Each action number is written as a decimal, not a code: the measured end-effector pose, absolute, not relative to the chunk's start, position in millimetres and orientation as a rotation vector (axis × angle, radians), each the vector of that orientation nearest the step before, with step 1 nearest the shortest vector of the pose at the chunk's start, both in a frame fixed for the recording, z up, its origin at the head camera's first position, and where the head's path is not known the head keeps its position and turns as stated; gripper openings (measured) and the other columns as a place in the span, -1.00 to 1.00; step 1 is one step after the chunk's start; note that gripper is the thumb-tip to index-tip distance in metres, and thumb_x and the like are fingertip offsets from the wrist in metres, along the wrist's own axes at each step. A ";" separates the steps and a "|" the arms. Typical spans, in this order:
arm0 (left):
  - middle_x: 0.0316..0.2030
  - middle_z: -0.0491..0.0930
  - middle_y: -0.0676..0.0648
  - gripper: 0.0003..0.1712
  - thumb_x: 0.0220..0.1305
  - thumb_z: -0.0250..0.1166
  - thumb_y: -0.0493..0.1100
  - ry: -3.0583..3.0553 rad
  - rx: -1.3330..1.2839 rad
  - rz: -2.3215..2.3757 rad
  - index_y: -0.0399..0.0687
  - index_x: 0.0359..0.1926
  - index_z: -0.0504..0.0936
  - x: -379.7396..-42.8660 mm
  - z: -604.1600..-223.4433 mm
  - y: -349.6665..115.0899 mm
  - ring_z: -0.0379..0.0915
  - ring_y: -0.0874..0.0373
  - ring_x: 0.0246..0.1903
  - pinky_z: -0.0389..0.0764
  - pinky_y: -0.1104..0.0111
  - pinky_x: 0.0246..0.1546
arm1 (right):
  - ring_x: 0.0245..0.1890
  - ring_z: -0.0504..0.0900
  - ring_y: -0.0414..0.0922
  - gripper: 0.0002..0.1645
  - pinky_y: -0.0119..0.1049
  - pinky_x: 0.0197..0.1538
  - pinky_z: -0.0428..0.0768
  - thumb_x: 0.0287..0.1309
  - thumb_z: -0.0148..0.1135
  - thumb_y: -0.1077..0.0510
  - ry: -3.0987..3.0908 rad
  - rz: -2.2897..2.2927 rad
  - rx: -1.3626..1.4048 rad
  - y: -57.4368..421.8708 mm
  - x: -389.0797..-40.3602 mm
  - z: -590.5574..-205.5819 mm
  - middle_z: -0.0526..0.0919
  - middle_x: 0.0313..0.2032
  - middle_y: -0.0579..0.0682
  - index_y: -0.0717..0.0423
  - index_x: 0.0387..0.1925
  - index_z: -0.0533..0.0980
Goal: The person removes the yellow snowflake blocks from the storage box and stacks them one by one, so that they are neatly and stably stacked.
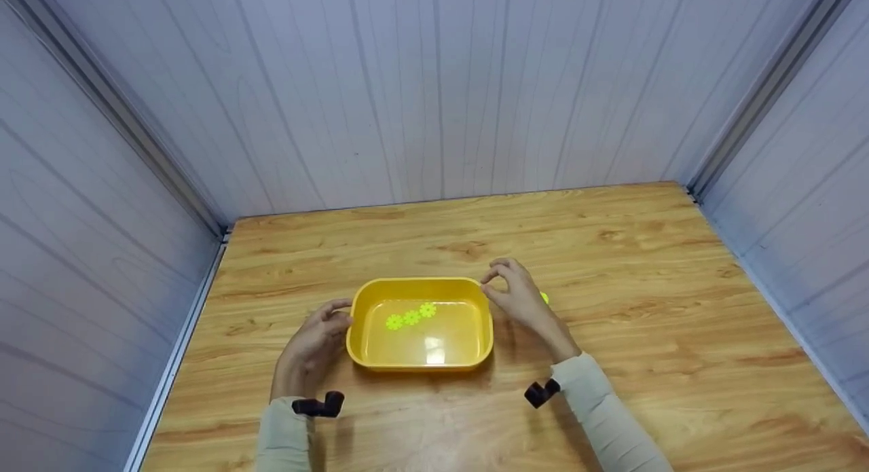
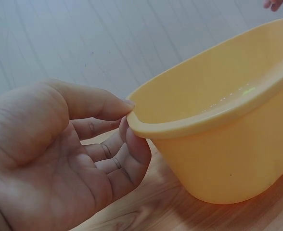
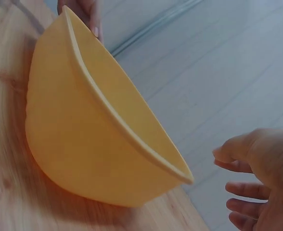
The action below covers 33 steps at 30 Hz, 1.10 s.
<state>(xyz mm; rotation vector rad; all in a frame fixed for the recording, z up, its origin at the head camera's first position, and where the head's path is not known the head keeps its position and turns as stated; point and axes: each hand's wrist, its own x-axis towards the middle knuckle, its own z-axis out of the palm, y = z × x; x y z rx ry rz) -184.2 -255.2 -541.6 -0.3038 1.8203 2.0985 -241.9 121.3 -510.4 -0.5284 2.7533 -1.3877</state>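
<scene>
A yellow plastic basin (image 1: 421, 356) stands on the wooden table, with three small neon-yellow flower-shaped pieces (image 1: 411, 317) in a slanting row on its floor. My left hand (image 1: 318, 339) is at the basin's left end. In the left wrist view, thumb and fingers of that hand (image 2: 59, 154) pinch the rim. By the far right corner of the basin is my right hand (image 1: 519, 299), its fingers loosely bent. The right wrist view has this hand (image 3: 271, 178) apart from the rim, with nothing visible between thumb and fingertips.
A bit of a neon-yellow piece (image 1: 544, 297) shows just right of the right hand, the rest of it hidden. Pale panel walls (image 1: 434, 98) enclose the wooden table (image 1: 645, 288) at the back and both sides. A dark wrist camera (image 1: 542, 394) sticks out from the right sleeve.
</scene>
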 end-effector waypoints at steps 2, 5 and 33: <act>-0.11 0.54 -0.16 -0.48 0.30 0.15 -0.31 1.821 -0.290 2.100 -0.16 0.26 0.29 -184.0 -541.5 -255.4 0.48 0.04 -0.14 0.48 0.24 -0.05 | 0.27 0.30 0.15 -0.89 0.12 0.29 0.27 0.22 0.24 0.10 2.760 -1.384 -0.574 114.2 -240.7 -510.4 0.42 0.18 0.14 0.04 -0.26 0.56; -0.13 0.53 -0.15 -0.48 0.30 0.15 -0.32 1.820 -0.282 2.107 -0.16 0.26 0.27 -183.5 -541.5 -255.2 0.49 0.03 -0.13 0.49 0.24 -0.05 | 0.26 0.32 0.16 -0.91 0.12 0.28 0.27 0.19 0.26 0.13 2.754 -1.393 -0.632 104.1 -238.8 -511.6 0.43 0.17 0.16 0.04 -0.29 0.56; 0.00 0.45 -0.20 -0.48 0.31 0.12 -0.32 1.813 -0.290 2.104 -0.16 0.28 0.25 -182.8 -539.1 -254.8 0.46 0.00 -0.04 0.48 0.24 -0.01 | 0.07 0.40 0.03 -0.75 -0.04 0.14 0.38 0.16 0.27 0.13 2.822 -0.967 -0.905 47.8 -231.1 -531.4 0.47 0.03 0.04 0.07 -0.11 0.54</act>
